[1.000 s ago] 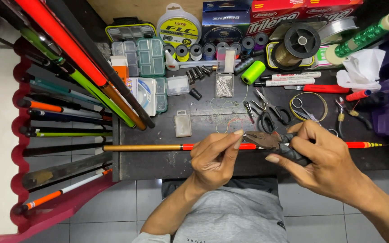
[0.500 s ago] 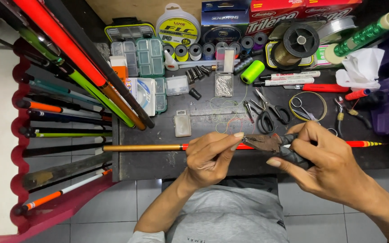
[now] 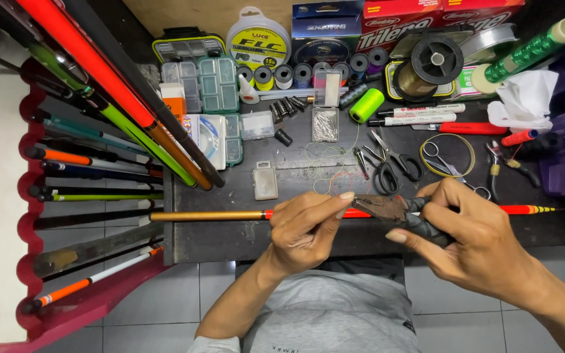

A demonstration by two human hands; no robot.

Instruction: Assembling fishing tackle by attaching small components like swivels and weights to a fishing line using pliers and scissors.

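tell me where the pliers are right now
In the head view the pliers sit right of centre, gripped in the right hand, their nose pointing at the left hand, just over the orange rod lying across the dark table.

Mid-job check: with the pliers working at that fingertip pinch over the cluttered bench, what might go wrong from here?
1. The pliers in the right hand close right at the left hand fingertips; a slip may nip skin.
2. Whatever is pinched is too small to see; dropped, it may vanish among the loose thread and scissors.
3. The long orange and gold rod lies under both hands and overhangs the table edge; a nudge may roll it off.
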